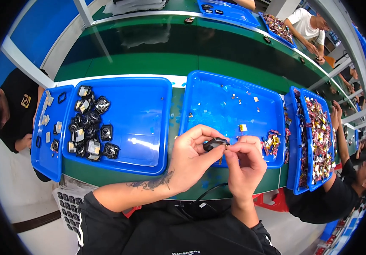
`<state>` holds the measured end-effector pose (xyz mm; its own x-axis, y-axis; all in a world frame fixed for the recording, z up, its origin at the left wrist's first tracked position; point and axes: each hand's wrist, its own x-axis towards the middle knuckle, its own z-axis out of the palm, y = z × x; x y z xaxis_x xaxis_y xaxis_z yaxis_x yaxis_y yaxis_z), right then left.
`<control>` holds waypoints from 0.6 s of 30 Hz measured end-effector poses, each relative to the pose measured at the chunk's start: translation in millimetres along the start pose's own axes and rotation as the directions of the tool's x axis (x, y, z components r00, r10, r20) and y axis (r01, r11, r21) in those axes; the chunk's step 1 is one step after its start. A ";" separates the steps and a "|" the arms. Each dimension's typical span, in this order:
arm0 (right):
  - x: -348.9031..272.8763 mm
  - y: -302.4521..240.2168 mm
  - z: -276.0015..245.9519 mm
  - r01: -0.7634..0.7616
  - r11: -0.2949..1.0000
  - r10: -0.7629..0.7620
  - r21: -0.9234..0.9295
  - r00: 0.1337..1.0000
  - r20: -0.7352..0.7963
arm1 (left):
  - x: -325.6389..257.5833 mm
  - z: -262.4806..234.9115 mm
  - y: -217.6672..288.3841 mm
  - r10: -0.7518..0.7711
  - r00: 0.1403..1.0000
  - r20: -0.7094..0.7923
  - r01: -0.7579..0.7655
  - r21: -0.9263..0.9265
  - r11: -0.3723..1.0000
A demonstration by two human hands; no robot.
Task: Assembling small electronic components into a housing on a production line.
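Note:
My left hand (189, 161) grips a small black watch-like case (213, 145) between thumb and fingers, held tilted over the near edge of a blue tray (234, 80). My right hand (247, 163) is closed in a pinch at the case's right end, its fingertips meeting the left thumb; whatever they pinch is too small to make out. In that tray lie a yellow-and-white part (243, 127) and a small heap of battery-like parts with pink bits (271, 143).
Left, another blue tray (144, 114) holds several black watch-like cases (90, 121). A narrower tray (42, 144) adjoins it. Right, a tray heaped with small parts (319, 140) stands close. A green conveyor (106, 59) runs beyond; people (15, 114) sit on both sides.

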<state>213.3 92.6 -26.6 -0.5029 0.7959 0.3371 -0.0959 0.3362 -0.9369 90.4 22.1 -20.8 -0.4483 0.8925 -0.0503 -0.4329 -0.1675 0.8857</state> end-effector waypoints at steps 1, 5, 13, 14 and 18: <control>0.7 -0.2 -0.9 0.012 1.000 -0.013 -0.015 1.000 -0.009 | 0.4 -1.1 0.7 -0.003 1.000 -0.008 0.003 -0.003 1.000; 1.8 0.7 -0.6 0.048 0.998 -0.052 -0.046 0.996 -0.072 | -2.7 -1.4 1.8 -0.035 0.998 0.054 0.037 -0.030 0.999; 1.8 1.0 5.7 0.099 0.977 -0.131 -0.189 0.978 -0.164 | -5.8 1.5 2.6 -0.026 0.999 0.024 0.028 -0.057 0.998; 2.2 -0.1 6.0 0.095 0.976 -0.134 -0.198 0.973 -0.190 | -5.7 2.3 4.0 -0.043 0.999 0.022 0.044 -0.056 0.997; 0.1 7.1 7.7 0.234 0.847 -0.356 -0.478 0.917 -0.182 | -6.1 3.2 2.5 -0.040 0.999 0.014 0.041 -0.068 0.997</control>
<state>205.9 91.1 -34.0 -0.2700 0.7016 0.6594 0.2116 0.7113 -0.6703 94.6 17.6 -16.8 -0.4193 0.9043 -0.0796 -0.5032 -0.1585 0.8495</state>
